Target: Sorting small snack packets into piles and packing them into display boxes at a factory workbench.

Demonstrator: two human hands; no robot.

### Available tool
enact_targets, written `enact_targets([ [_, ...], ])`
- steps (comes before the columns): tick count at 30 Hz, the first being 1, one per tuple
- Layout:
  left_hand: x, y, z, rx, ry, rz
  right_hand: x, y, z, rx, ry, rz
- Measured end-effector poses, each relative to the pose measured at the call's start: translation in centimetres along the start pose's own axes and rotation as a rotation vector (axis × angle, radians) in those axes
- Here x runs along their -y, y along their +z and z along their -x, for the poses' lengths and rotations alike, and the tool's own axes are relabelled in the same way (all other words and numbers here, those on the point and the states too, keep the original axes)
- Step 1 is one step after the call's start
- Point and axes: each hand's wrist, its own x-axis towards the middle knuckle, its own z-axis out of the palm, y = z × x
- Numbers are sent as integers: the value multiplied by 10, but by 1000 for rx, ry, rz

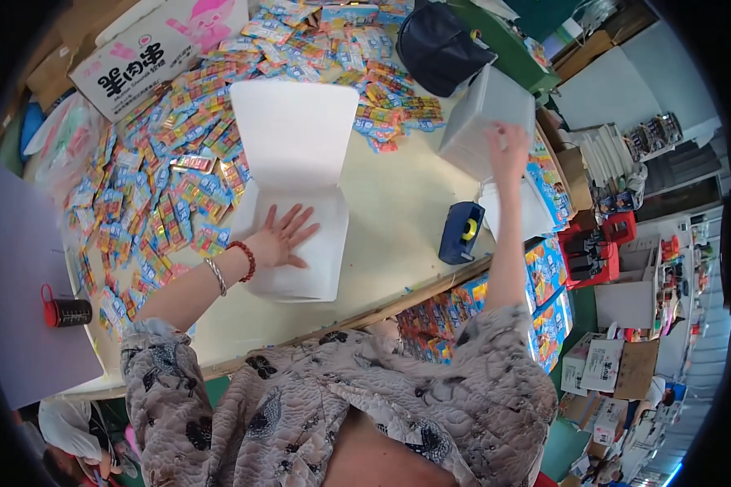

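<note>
An open white cardboard box point(294, 134) lies in front of me with its long lid flap folded back, away from me. My left hand point(284, 235) presses flat inside it, fingers spread, holding nothing. A red bead bracelet and a silver bangle circle that wrist. To the right, my right hand point(508, 150) is raised beside a translucent plastic bin point(481, 114). Its fingers are slightly blurred, loosely bent and apart, with nothing visible in them; whether they touch the bin is unclear. Below that forearm stands a blue tape dispenser point(461, 233) with a yellow roll.
Many small colourful candy packets point(191, 195) cover the table's left and far side. A printed carton point(158, 53) stands far left, a dark cap point(439, 49) far right. A black cup with a red lid point(67, 312) is at left. Blue printed boxes point(548, 276) stack at right.
</note>
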Motion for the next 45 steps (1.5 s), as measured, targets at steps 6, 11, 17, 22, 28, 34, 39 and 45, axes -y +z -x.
enact_targets([
  [6,1,1,-6,17,11,31,-99,2,-56,654,201,-485],
  [11,5,4,-7,5,27,78,-121,3,-77,985,299,-641],
  [17,6,-5,-3,28,-63,98,-122,10,-82,994,353,-629],
  [22,1,2,-6,-94,17,112,-135,3,-74,959,354,-655],
  [28,2,10,-5,-167,36,139,-140,7,-72,935,285,-626],
  [34,2,12,-4,-150,50,106,-74,-13,-63,647,-148,-252],
  [39,3,13,-3,-189,15,105,-77,-6,-61,593,-228,-58],
  [45,4,22,-8,-226,53,76,-149,48,-94,588,-66,-55],
])
